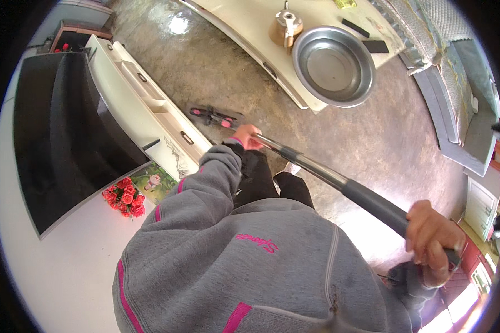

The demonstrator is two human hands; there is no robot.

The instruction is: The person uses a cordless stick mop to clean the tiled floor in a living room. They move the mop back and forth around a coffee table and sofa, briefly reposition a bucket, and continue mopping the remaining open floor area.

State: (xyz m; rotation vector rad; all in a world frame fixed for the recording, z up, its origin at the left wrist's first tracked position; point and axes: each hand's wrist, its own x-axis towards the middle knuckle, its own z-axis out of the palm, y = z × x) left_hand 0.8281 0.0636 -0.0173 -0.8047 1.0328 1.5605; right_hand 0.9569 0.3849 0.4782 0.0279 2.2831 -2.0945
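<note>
A mop with a metal and dark-grip pole (316, 166) slants across in front of me. My right hand (434, 238) is closed round the dark grip near the pole's upper end at the right. Lower on the pole, my left hand (248, 137) is wrapped round the metal part. Beyond the left hand, the mop's dark head (211, 116) with pink parts is down at the floor, close beside the long white cabinet (144, 89). The underside of the mop head is hidden.
At the upper right, a pale table (244, 28) bears a large metal basin (333, 66), a kettle (286, 28) and dark flat things. On the cabinet at left stand a black television (66, 139) and red flowers (124, 198). A sofa (455, 83) is far right.
</note>
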